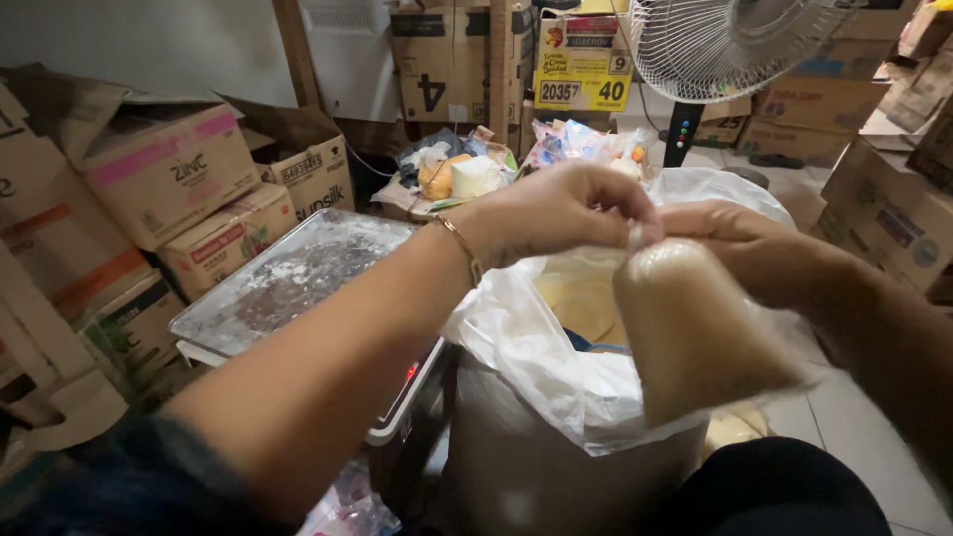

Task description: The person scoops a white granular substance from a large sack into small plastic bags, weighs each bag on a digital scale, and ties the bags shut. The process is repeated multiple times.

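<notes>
One filled pouch (695, 333), two hands (566, 213)

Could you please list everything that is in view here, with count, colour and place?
Small filled bag: one, clear with tan powder, held at its neck by both hands.
Large sack: one, white liner, below the hands.
Scale: one, steel tray dusted white, left of the sack.
Fan: one, white, top right.
Cardboard boxes: many, brown, along the walls.
Left hand: gold bracelet, pinching the neck.
Right hand: pinching the neck.
</notes>
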